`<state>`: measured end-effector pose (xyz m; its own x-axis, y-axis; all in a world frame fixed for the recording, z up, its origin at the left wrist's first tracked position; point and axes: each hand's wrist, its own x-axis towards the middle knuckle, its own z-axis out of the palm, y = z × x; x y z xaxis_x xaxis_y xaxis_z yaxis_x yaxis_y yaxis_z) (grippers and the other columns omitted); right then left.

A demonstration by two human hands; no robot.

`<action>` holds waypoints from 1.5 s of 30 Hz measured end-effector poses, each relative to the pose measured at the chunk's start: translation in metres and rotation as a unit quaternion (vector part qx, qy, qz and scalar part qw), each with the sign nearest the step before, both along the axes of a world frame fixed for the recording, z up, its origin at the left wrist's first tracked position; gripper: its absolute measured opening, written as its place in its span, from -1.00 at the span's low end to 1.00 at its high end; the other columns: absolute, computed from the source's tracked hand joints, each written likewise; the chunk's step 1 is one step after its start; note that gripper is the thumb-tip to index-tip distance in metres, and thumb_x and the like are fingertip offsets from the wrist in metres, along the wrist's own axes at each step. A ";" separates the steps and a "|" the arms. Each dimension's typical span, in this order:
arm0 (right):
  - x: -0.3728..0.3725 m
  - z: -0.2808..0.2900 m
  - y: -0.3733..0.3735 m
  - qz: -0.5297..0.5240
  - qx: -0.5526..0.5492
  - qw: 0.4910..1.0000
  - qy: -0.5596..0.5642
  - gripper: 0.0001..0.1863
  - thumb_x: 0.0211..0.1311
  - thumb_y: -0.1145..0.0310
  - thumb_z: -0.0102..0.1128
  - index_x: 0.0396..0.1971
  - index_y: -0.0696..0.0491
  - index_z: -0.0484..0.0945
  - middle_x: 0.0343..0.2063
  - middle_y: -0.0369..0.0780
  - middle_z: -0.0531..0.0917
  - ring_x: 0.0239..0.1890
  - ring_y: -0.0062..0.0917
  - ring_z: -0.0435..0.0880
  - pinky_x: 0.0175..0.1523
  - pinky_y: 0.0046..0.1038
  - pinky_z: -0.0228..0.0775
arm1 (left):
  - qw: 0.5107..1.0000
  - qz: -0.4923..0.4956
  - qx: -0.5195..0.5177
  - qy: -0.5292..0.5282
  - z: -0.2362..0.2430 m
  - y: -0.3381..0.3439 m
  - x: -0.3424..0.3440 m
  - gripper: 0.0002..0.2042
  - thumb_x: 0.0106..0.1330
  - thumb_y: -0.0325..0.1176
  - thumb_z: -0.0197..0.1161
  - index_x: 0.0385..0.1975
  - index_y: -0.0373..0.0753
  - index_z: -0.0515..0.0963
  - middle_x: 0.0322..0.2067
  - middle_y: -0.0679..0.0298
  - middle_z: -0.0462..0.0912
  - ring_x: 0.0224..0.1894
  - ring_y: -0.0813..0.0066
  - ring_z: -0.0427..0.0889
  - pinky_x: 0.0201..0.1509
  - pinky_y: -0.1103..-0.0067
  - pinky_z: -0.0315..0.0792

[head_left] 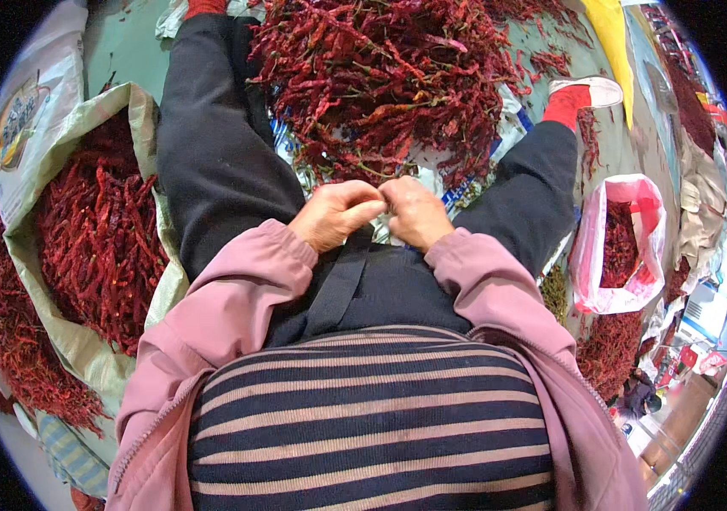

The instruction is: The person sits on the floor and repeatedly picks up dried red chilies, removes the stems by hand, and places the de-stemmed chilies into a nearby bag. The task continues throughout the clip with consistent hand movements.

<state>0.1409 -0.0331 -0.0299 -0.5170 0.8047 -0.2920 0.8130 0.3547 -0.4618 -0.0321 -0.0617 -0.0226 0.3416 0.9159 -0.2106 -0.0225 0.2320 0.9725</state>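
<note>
My left hand [340, 213] and my right hand [415, 210] meet over my lap, fingertips touching. Both are closed in a pinch; whatever lies between the fingers is hidden or too small to name. Just beyond them, between my spread legs, rises a big heap of dried red chilies [380, 81], many with pale stems. Its near edge spreads over a blue and white printed sheet [457, 194]. To my left stands an open pale green woven sack [38, 281] holding more dried red chilies [100, 238].
At the right is a pink and white bag [589, 255] with chilies inside. Loose chilies [14, 341] lie beyond the sack at far left. A yellow cloth or sheet [609, 51] is at the upper right, near my white shoe [606, 91]. Small green stems [554, 292] are piled beside my right thigh.
</note>
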 end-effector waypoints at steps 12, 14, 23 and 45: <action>-0.032 -0.031 0.038 -0.011 0.054 0.998 -0.044 -0.82 -0.09 0.39 -0.01 -0.42 0.09 0.43 -0.44 -0.08 0.53 -0.34 -0.20 0.52 -0.24 -0.26 0.37 | 0.935 0.173 -0.299 -0.082 -0.031 0.011 -0.025 -0.93 0.09 -0.40 0.15 -0.48 -0.23 0.44 -0.61 0.40 0.45 -0.69 0.73 0.27 -0.68 0.77 0.10; -0.020 -0.030 0.035 -0.020 0.038 0.998 0.034 -0.80 -0.11 0.41 -0.01 -0.41 0.10 0.47 -0.46 -0.05 0.54 -0.35 -0.17 0.52 -0.24 -0.27 0.36 | 0.935 0.169 -0.302 -0.080 -0.032 0.013 -0.024 -0.91 0.11 -0.39 0.13 -0.42 -0.24 0.45 -0.57 0.39 0.47 -0.65 0.72 0.29 -0.66 0.77 0.11; -0.022 0.001 0.008 -0.083 -0.170 0.970 0.154 -0.73 -0.17 0.51 -0.11 -0.40 0.18 0.50 -0.54 0.00 0.55 -0.47 -0.24 0.56 -0.33 -0.35 0.38 | 0.916 0.123 -0.308 -0.225 -0.028 0.018 -0.017 -0.79 0.13 -0.38 0.13 -0.23 -0.23 0.45 -0.42 0.38 0.52 -0.57 0.72 0.36 -0.64 0.80 0.14; 0.024 -0.022 0.002 -0.176 -0.087 0.979 -0.053 -0.75 -0.24 0.46 0.04 -0.41 0.08 0.50 -0.44 -0.08 0.56 -0.31 -0.24 0.52 -0.19 -0.35 0.33 | 0.949 0.179 -0.247 -0.074 -0.038 0.019 -0.021 -0.93 0.11 -0.38 0.10 -0.51 -0.22 0.40 -0.59 0.30 0.52 -0.60 0.68 0.38 -0.66 0.75 0.17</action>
<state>0.1652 -0.0310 -0.0521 -0.1768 0.8606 -0.4776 0.9170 -0.0323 -0.3977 -0.0531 -0.0427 -0.0605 0.0859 0.7806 -0.6191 -0.3144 0.6109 0.7266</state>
